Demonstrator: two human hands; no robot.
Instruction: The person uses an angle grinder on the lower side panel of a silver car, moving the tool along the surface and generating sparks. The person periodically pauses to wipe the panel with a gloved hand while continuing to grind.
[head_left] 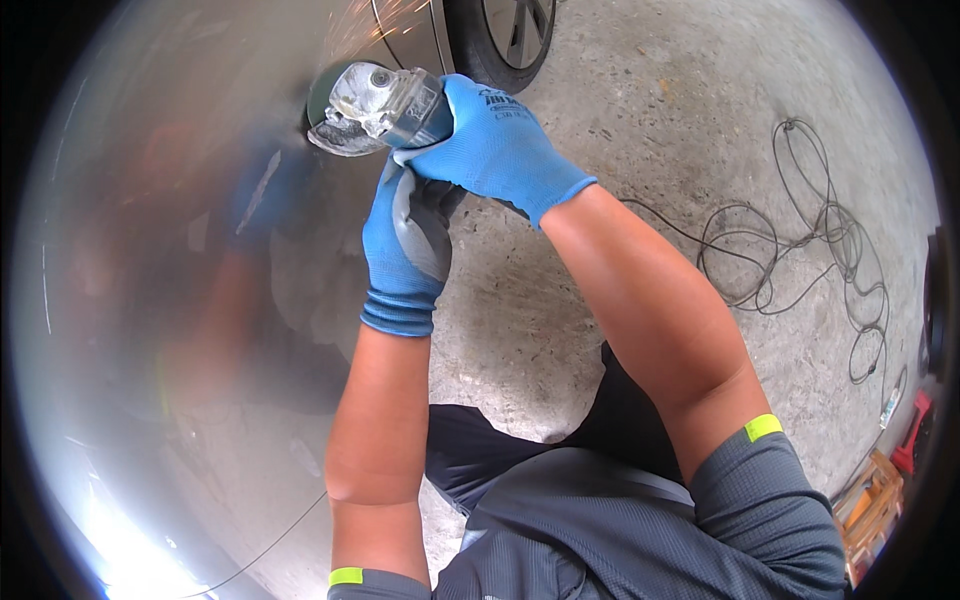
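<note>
Hands, left (405, 240) and right (495, 145), blue-gloved, both closed around angle grinder (370, 105); disc against shiny car panel (180, 250)

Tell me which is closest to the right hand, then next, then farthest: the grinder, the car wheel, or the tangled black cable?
From the right hand:
1. Grinder, gripped in it, to its left.
2. Car wheel, just above.
3. Tangled black cable, far right on the concrete floor.

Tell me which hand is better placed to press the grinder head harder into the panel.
Probably the right hand: it wraps the angle grinder just behind the disc, where sparks leave the silver car panel. The left hand sits lower, on the tool's rear body.
</note>
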